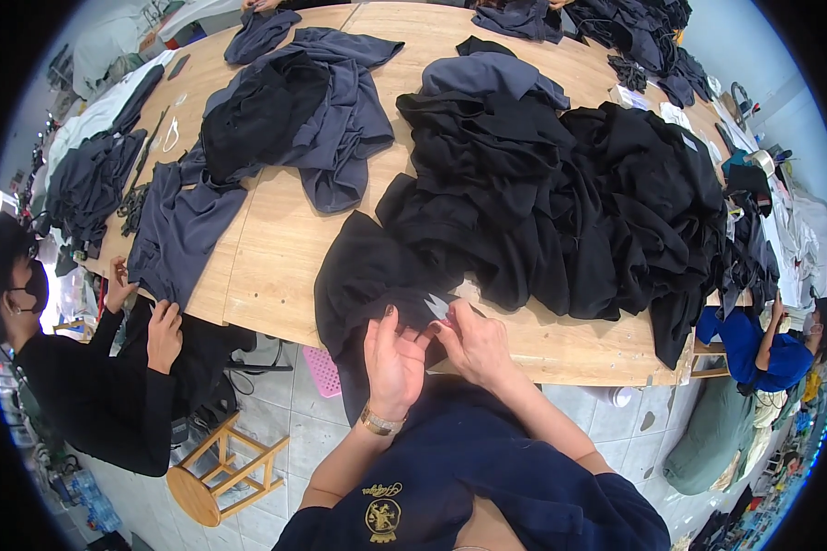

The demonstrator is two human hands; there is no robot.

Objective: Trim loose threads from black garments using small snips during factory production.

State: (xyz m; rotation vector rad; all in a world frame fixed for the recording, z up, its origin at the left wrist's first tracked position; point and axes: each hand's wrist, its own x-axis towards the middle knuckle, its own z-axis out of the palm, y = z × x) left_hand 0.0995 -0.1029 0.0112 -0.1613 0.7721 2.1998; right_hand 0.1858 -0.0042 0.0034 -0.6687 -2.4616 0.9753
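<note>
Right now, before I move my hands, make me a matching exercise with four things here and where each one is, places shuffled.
Things:
1. Thread snips
2. Wristwatch
3. Round wooden stool
4. Black cloth heap

Places:
A. On the tiled floor
B. Around the wrist of the left hand
C. On the wooden table
D. In the right hand

Pairs: 1-D, 2-B, 3-A, 4-C.

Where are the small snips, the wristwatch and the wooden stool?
Snips [437, 307], head view: on the blades.
Wristwatch [382, 422], head view: on its middle.
Wooden stool [193, 497], head view: on the round seat.
</note>
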